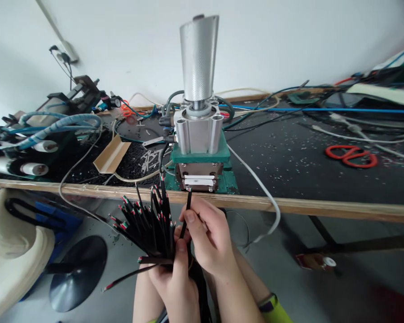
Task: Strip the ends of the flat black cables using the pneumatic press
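My left hand (180, 278) is wrapped round a thick bundle of black cables (151, 224) above my lap. Their ends fan out up and to the left, with red, green and white wire tips showing. Between the thumb and fingers of my right hand (208, 233) is a single black cable (188, 202), held upright with its coloured tip at the top. That tip is just in front of and below the white-edged slot of a pneumatic wire stripping machine (198, 172), apart from it as far as I can tell. A silver cylinder tops the green-based machine.
Red-handled scissors (351, 156) lie on the black bench (289, 166) at the right, among scraps and loose cables. A folded cardboard piece (112, 154) and another machine (43, 130) are at the left. A grey hose (256, 175) hangs over the wooden edge. A stool base (79, 273) stands below.
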Motion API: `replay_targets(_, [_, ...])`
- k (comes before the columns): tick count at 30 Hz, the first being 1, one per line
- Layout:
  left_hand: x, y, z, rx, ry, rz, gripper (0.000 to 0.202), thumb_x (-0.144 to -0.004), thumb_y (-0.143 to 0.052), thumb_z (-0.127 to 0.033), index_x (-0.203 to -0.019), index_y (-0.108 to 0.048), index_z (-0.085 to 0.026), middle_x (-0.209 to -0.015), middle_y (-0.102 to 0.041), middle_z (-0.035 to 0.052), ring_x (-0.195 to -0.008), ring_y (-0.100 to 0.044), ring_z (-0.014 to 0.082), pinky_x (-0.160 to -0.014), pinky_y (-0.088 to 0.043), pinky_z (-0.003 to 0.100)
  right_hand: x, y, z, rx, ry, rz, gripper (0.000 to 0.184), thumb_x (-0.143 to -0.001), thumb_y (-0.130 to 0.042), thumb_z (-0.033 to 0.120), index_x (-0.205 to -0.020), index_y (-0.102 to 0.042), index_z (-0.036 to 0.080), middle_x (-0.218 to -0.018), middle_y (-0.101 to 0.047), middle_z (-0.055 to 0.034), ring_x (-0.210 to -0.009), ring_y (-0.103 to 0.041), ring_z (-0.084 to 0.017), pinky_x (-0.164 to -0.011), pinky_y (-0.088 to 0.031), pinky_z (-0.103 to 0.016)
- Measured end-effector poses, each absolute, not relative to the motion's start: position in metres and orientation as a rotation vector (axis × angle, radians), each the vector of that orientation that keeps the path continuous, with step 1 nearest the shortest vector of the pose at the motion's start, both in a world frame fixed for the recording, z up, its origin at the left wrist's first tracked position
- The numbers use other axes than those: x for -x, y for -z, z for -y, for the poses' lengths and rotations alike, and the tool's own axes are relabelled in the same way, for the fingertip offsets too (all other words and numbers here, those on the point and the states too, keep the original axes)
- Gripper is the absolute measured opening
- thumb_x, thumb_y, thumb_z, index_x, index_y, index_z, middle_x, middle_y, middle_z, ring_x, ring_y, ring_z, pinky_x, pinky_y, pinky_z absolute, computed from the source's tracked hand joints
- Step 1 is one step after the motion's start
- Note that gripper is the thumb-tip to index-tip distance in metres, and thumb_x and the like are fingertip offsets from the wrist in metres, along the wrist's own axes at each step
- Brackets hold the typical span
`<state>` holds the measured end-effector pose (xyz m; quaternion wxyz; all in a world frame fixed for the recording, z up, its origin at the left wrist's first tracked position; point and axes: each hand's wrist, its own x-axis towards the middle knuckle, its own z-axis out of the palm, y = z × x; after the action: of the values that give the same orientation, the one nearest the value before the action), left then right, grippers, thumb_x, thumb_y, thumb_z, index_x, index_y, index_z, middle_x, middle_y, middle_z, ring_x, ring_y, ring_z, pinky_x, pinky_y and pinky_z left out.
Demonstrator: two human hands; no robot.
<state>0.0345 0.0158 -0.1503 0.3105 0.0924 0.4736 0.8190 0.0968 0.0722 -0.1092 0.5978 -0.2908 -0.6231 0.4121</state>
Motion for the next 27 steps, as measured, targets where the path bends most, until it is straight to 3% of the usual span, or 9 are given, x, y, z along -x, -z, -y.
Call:
replay_targets(4, [-0.026,0.148,-0.008,-0.265,-2.153,-1.258,0.041,-0.06,-0.118,-0.041,-0.079,-0.087,-0.02,-0.087,-0.092,0.0046,-0.074,-0.09,0.026,-0.069,-0.074,0.026,-0.092,0.11,-0.069,0.671,-0.977,1.43,0.04,-0.12,-0.059,0.044,-0.086,-0.066,0.023,-0.078,-0.058,-0.0006,-0.067,-0.057,-0.017,-0.056,-0.039,-0.029])
replay_targets(10, [-0.024,0.153,-0.005,-0.338,-2.09,-1.304,0.034,-0.069,-0.115,-0.033,-0.088,-0.09,-0.02,-0.093,-0.093,0.0055,-0.079,-0.091,0.0248,-0.075,-0.073,0.025,-0.077,0.114,-0.074,0.79,-1.156,1.132,0.047,-0.111,-0.067,0.049,-0.071,-0.063,0.024,-0.058,-0.05,0.0042,-0.05,-0.045,-0.013,-0.049,-0.036,-0.027])
replay_targets(17, [-0.039,0.155,-0.009,-0.5,-2.042,-1.293,0.018,-0.086,-0.104,-0.025,-0.097,-0.09,-0.022,-0.097,-0.093,0.0024,-0.082,-0.089,0.0209,-0.074,-0.07,0.024,-0.075,0.114,-0.091,0.871,-1.168,0.873,0.045,-0.095,-0.077,0.045,-0.06,-0.058,0.023,-0.056,-0.047,0.0054,-0.05,-0.039,-0.01,-0.044,-0.032,-0.023])
replay_targets(27, [-0.045,0.15,-0.019,-0.395,-2.079,-1.304,0.02,-0.08,-0.108,-0.026,-0.092,-0.092,-0.023,-0.095,-0.093,0.0001,-0.07,-0.085,0.0168,-0.068,-0.068,0.02,-0.077,0.108,-0.099,0.819,-1.306,0.741,0.045,-0.095,-0.075,0.042,-0.058,-0.058,0.024,-0.05,-0.043,0.0081,-0.035,-0.025,-0.006,-0.029,-0.016,-0.021])
